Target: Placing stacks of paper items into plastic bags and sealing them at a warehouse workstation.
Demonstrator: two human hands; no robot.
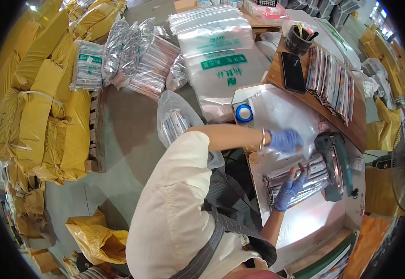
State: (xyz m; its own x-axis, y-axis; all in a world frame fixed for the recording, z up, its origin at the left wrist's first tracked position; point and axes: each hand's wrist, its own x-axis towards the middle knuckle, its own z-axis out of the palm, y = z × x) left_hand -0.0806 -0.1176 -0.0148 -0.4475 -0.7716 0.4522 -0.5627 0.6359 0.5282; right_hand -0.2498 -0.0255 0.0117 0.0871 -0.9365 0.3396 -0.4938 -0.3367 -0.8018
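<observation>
Two blue-gloved hands work a clear plastic bag (281, 114) on a white tabletop (304, 223).

The left hand (284, 139) presses on the bag's lower edge, its grip blurred so I cannot tell how far it is closed. The right hand (290, 187) lies flat with fingers spread, holding nothing, on a bundle of silvery packets (314, 174) just beside a green sealing machine (335, 162). A blue tape roll (244, 113) sits at the bag's left corner.

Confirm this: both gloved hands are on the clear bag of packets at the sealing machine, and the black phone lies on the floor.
Wrong on the phone. The head view shows the black phone lying on the wooden shelf, not the floor. The left hand and right hand are on the clear bag at the sealing machine.
</observation>
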